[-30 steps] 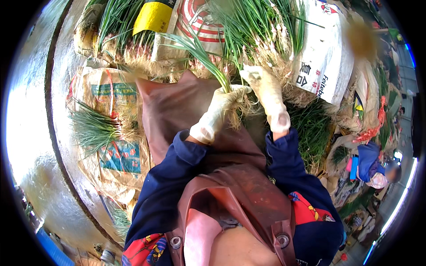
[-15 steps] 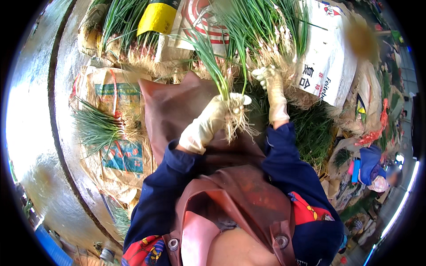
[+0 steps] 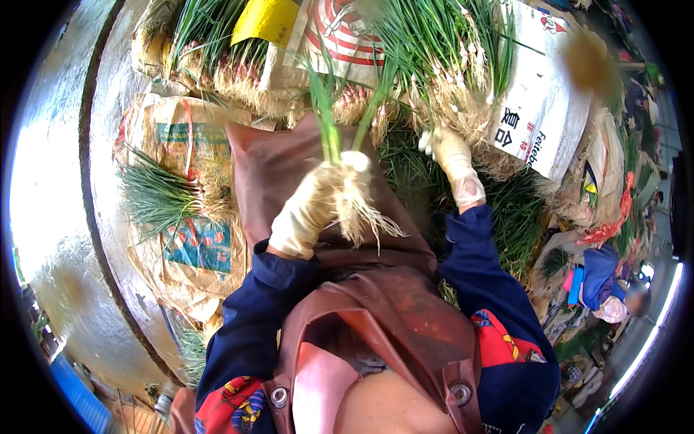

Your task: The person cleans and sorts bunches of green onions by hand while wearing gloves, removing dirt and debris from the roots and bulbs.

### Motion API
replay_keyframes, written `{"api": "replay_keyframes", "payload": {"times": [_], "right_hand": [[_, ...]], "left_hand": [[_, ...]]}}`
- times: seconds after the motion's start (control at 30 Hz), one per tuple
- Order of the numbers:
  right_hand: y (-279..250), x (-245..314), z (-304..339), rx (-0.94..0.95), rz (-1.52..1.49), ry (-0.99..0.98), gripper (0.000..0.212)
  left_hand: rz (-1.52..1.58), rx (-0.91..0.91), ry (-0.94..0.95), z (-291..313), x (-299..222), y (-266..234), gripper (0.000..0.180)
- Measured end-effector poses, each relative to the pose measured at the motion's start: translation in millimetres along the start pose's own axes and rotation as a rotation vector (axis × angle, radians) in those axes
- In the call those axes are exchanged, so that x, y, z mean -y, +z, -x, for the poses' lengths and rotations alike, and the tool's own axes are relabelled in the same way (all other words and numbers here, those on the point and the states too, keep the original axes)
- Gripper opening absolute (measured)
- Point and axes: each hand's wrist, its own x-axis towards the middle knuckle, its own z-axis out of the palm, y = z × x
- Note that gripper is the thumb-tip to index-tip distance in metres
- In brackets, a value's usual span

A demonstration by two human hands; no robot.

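Observation:
My left hand (image 3: 305,208), in a pale glove, is closed around a small bunch of spring onions (image 3: 330,137) over my brown apron (image 3: 267,170). Their green leaves point away from me, and the stringy roots hang toward me over the fingers. My right hand (image 3: 450,153), gloved too, is just below the roots of a large spring onion pile (image 3: 444,65). Its fingers are slightly bent and a little apart, with nothing visible in them. Beneath and beside the right wrist lie loose dark green leaves (image 3: 510,224).
A tied spring onion bundle (image 3: 163,192) lies on a tan sack (image 3: 191,286) at the left. More bundles (image 3: 238,65) stand at the far left. A white printed sack (image 3: 546,94) lies far right. A wet grey surface (image 3: 54,239) runs along the left edge. Another person (image 3: 601,278) is at the right.
My left hand has moved left and toward me with the spring onions. My right hand has drawn slightly back from the pile's roots and to the right.

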Motion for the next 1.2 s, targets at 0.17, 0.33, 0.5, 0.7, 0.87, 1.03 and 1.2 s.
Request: {"api": "replay_keyframes", "payload": {"times": [0.17, 0.33, 0.5, 0.7, 0.87, 1.03, 1.2], "right_hand": [[23.6, 8.5, -9.0, 0.139, 0.294, 0.185, 0.045], [74.8, 60.7, -56.3, 0.035, 0.252, 0.118, 0.048], [72.7, 29.1, -51.7, 0.142, -0.682, 0.036, 0.02], [43.6, 31.1, -38.9, 0.064, -0.472, -0.242, 0.022], [33.9, 25.4, -28.9, 0.125, -0.526, -0.198, 0.025], [38.8, 26.8, -24.6, -0.06, -0.043, -0.188, 0.026], [50.4, 19.1, -24.7, -0.028, -0.492, -0.339, 0.033]], "left_hand": [[-0.166, -0.059, 0.442, 0.8, -38.9, 10.1, 0.034], [-0.125, -0.249, 0.329, -37.0, -48.2, -23.4, 0.03], [-0.544, -0.469, 0.288, -72.3, -36.2, -31.2, 0.024], [-0.79, -0.628, 0.315, -133.7, -20.9, -53.8, 0.02], [-0.73, -0.622, 0.222, -135.1, -16.5, -61.7, 0.02], [-0.517, -0.553, 0.035, -147.1, -8.8, -41.1, 0.019], [-0.587, -0.537, 0.03, -144.5, -17.8, -35.8, 0.017]]}}
